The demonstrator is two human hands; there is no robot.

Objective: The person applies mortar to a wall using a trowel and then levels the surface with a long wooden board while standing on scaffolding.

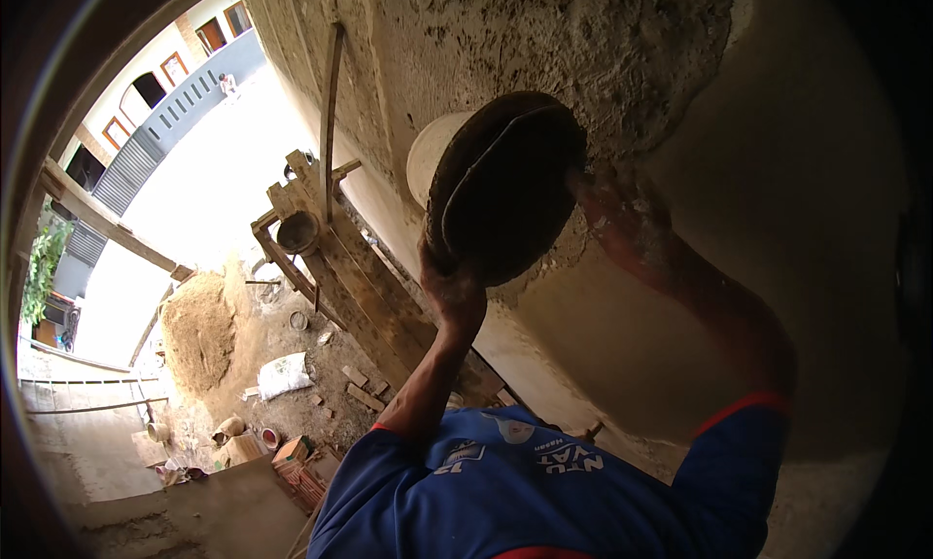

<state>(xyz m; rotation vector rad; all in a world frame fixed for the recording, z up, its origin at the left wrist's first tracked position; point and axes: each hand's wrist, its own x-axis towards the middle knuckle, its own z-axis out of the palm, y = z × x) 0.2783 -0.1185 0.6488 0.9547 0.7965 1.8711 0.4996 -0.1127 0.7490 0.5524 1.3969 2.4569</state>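
I hold a dark round bowl point(525, 199) up before a half-plastered wall point(632, 34), my left hand point(453, 289) clenched on its lower left rim. The bowl is tilted, its dark face turned toward me, a curved line running across it near the left side. A pale round shape point(433, 156) shows past its upper left edge; I cannot tell what it is. My right hand point(627, 214), raised at the bowl's right edge, is dim and blurred, with light smears along the fingers and wrist; whether it grasps anything or touches the rim, I cannot tell. Both arms rise from the red-cuffed sleeves of my blue shirt point(437, 506).

Above and to the right of the bowl the wall's surface is rough and dark, giving way to a smoother coat farther right. To the left of my left arm, worn planks point(364, 287) form a platform along the wall's foot, with a pan point(297, 232) at their outer side and a long strip point(331, 122) rising beside them. On the ground lie a heap of sand point(199, 331), a white sack point(285, 375) and scattered wood scraps point(364, 397). Beyond, in glaring daylight, a person point(228, 86) is beside a blue-grey street wall point(180, 107).
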